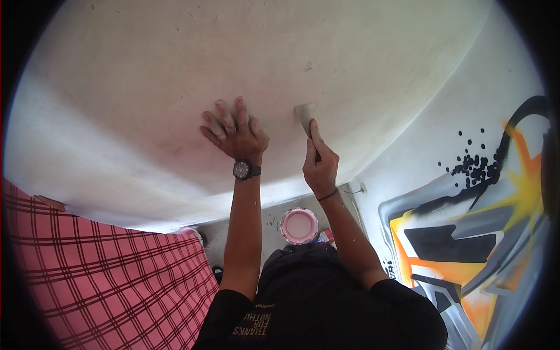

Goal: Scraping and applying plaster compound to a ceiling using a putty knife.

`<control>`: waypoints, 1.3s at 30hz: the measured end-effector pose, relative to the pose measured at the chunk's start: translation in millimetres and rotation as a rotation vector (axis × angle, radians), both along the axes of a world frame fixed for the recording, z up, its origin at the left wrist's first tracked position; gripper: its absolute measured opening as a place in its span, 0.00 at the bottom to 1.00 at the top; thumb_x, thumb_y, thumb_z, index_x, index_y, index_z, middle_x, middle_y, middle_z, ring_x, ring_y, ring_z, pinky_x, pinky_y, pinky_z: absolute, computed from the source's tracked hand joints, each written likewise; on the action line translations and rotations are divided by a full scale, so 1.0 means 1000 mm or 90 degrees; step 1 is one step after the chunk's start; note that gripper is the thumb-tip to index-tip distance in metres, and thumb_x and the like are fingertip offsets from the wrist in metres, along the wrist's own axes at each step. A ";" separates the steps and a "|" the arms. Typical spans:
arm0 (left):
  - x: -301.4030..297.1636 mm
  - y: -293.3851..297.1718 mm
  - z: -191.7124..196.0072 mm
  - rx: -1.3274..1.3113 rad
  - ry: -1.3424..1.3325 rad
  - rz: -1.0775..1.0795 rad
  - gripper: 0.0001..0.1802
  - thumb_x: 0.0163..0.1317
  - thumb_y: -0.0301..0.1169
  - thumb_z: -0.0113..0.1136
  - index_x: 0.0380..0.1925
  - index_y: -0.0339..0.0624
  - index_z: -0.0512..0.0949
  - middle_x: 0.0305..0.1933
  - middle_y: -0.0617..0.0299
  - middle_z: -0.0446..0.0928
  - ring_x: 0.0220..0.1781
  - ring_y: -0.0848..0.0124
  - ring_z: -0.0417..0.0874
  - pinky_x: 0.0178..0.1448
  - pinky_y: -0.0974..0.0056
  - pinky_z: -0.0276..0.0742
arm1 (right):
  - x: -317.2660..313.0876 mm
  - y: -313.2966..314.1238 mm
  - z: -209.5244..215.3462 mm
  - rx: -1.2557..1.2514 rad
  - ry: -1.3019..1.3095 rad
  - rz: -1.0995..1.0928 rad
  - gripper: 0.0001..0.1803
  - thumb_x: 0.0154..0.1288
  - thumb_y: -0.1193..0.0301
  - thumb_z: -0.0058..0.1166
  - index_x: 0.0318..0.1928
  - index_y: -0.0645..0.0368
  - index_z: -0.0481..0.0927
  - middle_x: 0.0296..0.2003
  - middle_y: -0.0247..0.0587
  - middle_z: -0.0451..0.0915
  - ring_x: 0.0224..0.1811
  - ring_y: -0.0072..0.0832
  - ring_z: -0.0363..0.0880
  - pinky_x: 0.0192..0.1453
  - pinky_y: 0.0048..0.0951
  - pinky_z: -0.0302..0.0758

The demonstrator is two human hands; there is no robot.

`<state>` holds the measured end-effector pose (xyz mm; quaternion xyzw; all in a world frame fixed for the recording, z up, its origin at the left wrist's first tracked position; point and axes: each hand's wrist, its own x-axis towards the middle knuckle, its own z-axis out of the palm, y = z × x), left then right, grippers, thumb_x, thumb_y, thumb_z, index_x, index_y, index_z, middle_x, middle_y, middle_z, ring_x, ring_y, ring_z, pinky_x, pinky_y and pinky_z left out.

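The left hand splays empty against the whitish wall, I'd guess for bracing; to its right, the right hand grips a putty knife at the wall, forefinger extended, seemingly for control.

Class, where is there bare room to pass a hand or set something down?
On the wall, a bare patch lies between the left hand and the scraper in the right hand. A narrow floor strip is free between the left forearm and pink bucket. Crowded: right of the bucket, by a small red-and-blue item.
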<state>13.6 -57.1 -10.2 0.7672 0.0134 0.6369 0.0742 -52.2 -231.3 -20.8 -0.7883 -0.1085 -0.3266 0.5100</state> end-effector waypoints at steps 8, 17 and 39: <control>0.005 -0.009 -0.003 0.002 -0.006 -0.018 0.30 0.73 0.49 0.36 0.69 0.54 0.72 0.80 0.55 0.56 0.82 0.44 0.46 0.81 0.35 0.31 | 0.013 -0.009 -0.032 -0.021 -0.113 -0.023 0.25 0.67 0.82 0.53 0.65 0.60 0.76 0.37 0.57 0.85 0.31 0.43 0.86 0.36 0.34 0.79; 0.005 -0.012 -0.009 -0.002 -0.003 -0.029 0.31 0.72 0.50 0.36 0.69 0.53 0.71 0.80 0.54 0.56 0.82 0.43 0.45 0.80 0.34 0.30 | 0.021 -0.016 -0.015 -0.037 -0.186 -0.043 0.25 0.68 0.82 0.53 0.65 0.61 0.76 0.28 0.50 0.81 0.21 0.36 0.73 0.29 0.29 0.73; 0.013 -0.059 0.005 -0.019 -0.020 -0.036 0.24 0.68 0.42 0.48 0.63 0.59 0.78 0.77 0.59 0.63 0.81 0.50 0.52 0.82 0.38 0.32 | 0.004 -0.011 0.029 -0.040 -0.026 -0.007 0.23 0.71 0.82 0.49 0.65 0.64 0.75 0.50 0.56 0.84 0.26 0.36 0.82 0.34 0.29 0.78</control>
